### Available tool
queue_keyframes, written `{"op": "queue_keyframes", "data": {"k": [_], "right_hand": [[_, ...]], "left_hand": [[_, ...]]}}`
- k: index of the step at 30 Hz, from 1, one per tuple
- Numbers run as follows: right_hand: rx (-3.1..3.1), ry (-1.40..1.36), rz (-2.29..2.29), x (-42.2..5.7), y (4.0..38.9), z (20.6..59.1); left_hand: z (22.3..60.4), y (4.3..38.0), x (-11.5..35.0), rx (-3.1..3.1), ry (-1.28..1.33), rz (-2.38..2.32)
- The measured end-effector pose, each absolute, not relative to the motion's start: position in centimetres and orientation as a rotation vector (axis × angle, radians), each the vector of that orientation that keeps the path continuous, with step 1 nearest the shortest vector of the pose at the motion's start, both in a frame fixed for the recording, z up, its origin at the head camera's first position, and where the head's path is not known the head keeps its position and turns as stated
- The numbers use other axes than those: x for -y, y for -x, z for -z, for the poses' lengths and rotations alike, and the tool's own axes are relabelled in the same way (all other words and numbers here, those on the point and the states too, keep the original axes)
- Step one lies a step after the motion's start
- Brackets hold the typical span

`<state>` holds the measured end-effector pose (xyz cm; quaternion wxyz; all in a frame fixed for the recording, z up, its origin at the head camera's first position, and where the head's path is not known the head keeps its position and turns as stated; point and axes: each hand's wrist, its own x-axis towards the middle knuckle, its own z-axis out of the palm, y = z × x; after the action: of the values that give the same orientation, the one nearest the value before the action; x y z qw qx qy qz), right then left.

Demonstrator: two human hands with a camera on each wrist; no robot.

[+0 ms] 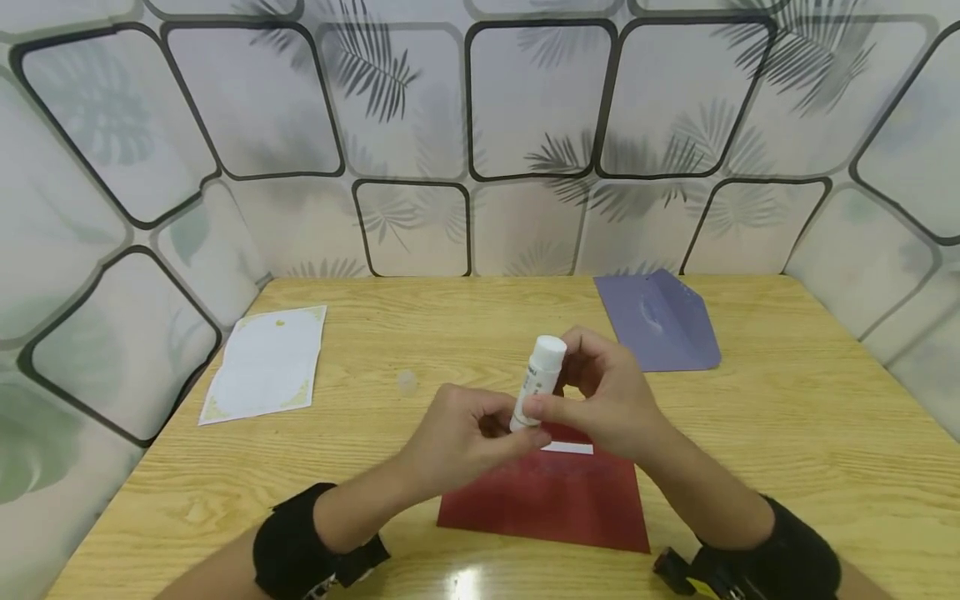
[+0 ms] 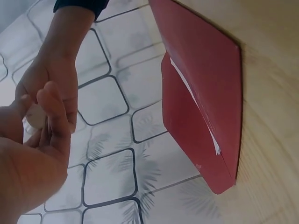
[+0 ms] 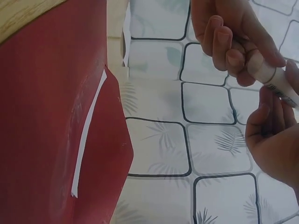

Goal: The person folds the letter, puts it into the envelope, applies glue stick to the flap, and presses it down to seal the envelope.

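Observation:
Above the table, both hands hold a white glue stick (image 1: 540,379), tilted with its capped end up. My left hand (image 1: 457,433) pinches its lower end between thumb and fingers. Higher on the barrel, my right hand (image 1: 611,400) grips it with the thumb across the front. The right wrist view shows the glue stick (image 3: 268,74) between the two hands, its far end cut off by the frame. Beneath them lies a red envelope (image 1: 555,504), its flap (image 3: 110,149) raised open and a strip of white paper (image 1: 567,447) showing at the mouth.
On the left of the wooden table (image 1: 787,442) lies a white sheet (image 1: 266,362) with yellowish corner decorations. A purple envelope (image 1: 660,321) is at the back right. A small translucent disc (image 1: 407,382) rests near the middle. Patterned fabric walls (image 1: 408,225) enclose the back and sides.

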<state>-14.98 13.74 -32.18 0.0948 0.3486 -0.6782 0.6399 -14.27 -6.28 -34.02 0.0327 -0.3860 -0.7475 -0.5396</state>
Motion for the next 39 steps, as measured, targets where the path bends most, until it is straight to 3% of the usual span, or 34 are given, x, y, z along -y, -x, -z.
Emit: {"op": "queue_keyframes", "data": {"k": [11,15,20,31,39], "right_hand": [[1.852,-1.563,-2.072,-14.4,15.7,32.0],[1.839,-1.655,-2.103,-14.5,15.7,32.0],[1.863,-1.601,-2.082,-14.6,15.8,32.0],[1.854,-1.5,-2.15,-14.7,16.0,31.7],[1.924,-1.46,-2.105,-14.8,15.8,31.8]], "left_hand": [[34.3,15.7,7.2,2.115,1.824,2.311],[34.3,15.9,7.3,2.122,1.892,2.349],[33.6,16.1,7.9,2.353,1.733,2.085],[30.9,19.3,12.3,2.687,1.197,0.914],[31.6,21.5,14.4,2.856,0.955,0.526]]}}
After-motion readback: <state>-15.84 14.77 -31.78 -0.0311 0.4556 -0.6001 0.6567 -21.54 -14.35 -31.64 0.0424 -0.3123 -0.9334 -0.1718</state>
